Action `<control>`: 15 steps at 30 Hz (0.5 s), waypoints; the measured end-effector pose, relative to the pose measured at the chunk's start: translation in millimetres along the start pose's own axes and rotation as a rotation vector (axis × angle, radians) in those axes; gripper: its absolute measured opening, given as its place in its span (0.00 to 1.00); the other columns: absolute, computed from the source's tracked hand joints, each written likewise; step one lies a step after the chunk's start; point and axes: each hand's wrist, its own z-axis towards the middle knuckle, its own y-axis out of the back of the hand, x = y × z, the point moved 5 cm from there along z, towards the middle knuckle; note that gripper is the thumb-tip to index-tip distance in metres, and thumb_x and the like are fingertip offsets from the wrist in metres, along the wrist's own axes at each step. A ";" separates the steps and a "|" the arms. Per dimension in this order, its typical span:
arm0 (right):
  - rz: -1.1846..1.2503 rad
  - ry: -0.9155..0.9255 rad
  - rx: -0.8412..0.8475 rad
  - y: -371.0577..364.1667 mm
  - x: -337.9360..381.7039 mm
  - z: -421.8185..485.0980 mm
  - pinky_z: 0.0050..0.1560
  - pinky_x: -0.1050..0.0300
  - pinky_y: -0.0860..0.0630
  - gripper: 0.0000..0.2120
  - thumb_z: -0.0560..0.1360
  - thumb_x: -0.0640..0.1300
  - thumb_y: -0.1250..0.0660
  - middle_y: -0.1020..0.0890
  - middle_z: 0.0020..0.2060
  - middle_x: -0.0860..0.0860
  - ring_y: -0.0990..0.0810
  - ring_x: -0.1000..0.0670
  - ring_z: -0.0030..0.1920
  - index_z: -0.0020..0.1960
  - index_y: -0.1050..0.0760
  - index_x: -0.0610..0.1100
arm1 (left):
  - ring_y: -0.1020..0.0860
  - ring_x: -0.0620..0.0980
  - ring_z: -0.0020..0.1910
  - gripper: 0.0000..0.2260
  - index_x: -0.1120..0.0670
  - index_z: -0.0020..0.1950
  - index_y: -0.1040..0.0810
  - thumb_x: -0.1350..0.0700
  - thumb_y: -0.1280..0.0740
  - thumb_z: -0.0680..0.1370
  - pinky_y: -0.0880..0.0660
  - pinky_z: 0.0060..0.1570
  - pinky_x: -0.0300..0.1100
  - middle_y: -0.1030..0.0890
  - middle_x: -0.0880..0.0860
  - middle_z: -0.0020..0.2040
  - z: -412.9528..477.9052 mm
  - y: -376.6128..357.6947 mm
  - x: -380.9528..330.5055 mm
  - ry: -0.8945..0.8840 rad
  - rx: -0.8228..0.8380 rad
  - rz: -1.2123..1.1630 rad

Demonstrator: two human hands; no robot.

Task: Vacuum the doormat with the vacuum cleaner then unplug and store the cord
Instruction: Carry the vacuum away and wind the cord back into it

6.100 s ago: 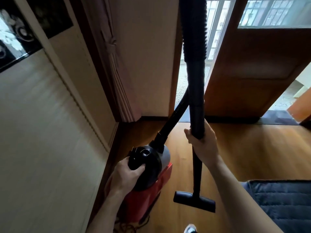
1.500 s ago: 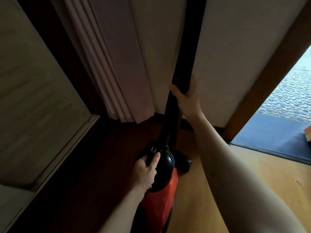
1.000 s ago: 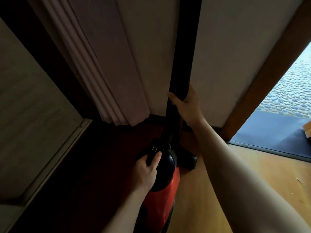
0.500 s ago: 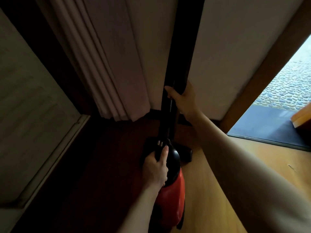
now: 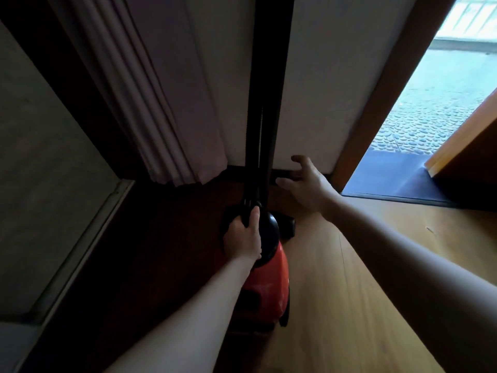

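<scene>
change: right hand (image 5: 306, 185) has let go of the wand (image 5: 267, 103) it gripped half a second ago and now sits off to the wand's right; left hand (image 5: 243, 238) is in the same grip as before.
panel: pale panel (image 5: 40, 157) far to the left of the left hand, dim.
curtain: pleated curtain (image 5: 166, 103) hangs up and left of the left hand, hem just above the dark floor.
left hand: fingers curled round the black top of the vacuum cleaner (image 5: 269, 286), thumb up along the wand's base.
vacuum cleaner: red body, black dome top, on the floor directly under the left hand and running back toward the person.
wand: black, upright against the white wall (image 5: 322, 76), between the two hands, rising out of frame.
floor head: black floor head (image 5: 288, 227) on the floor just right of the left hand, below the right hand.
right hand: fingers spread and loose, holding nothing, close to the wall's base; can't tell if the tips touch it.
hands: apart.
doormat: dark doormat (image 5: 390, 179) in the doorway, right of the right hand, well apart from the vacuum cleaner.
door: wooden door (image 5: 470, 146) far right, over the doormat's far end.
floor: light wood floor (image 5: 349, 292) under the right forearm.
</scene>
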 end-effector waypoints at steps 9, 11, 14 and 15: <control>-0.128 0.034 0.128 11.9 -53.6 -103.5 0.58 0.44 0.21 0.18 0.76 0.52 0.28 0.20 0.51 0.55 0.20 0.48 0.55 0.63 0.26 0.48 | 0.21 0.49 0.33 0.13 0.56 0.53 0.24 0.47 0.39 0.82 0.19 0.37 0.46 0.21 0.52 0.40 -0.9 85.4 -4.6 -0.065 -0.161 -0.036; -0.167 0.022 0.143 11.6 -53.5 -128.2 0.56 0.46 0.20 0.14 0.77 0.49 0.28 0.21 0.47 0.57 0.19 0.48 0.51 0.60 0.26 0.49 | 0.25 0.46 0.28 0.09 0.56 0.51 0.24 0.52 0.39 0.82 0.23 0.31 0.42 0.24 0.50 0.36 -10.1 107.6 9.8 -0.032 -0.081 0.014; -0.254 -0.007 0.243 -3.1 -54.3 -165.5 0.56 0.44 0.19 0.19 0.78 0.51 0.29 0.19 0.57 0.47 0.17 0.46 0.52 0.67 0.27 0.48 | 0.27 0.46 0.28 0.06 0.55 0.46 0.26 0.56 0.39 0.82 0.25 0.32 0.42 0.25 0.51 0.35 -20.2 124.8 48.5 0.052 0.077 0.093; -0.293 -0.003 0.289 -8.9 -53.6 -179.5 0.55 0.47 0.18 0.21 0.78 0.52 0.30 0.20 0.59 0.46 0.17 0.47 0.52 0.69 0.27 0.48 | 0.26 0.46 0.29 0.05 0.55 0.46 0.27 0.57 0.38 0.82 0.25 0.33 0.42 0.25 0.52 0.35 -22.3 126.6 64.0 0.095 0.127 0.121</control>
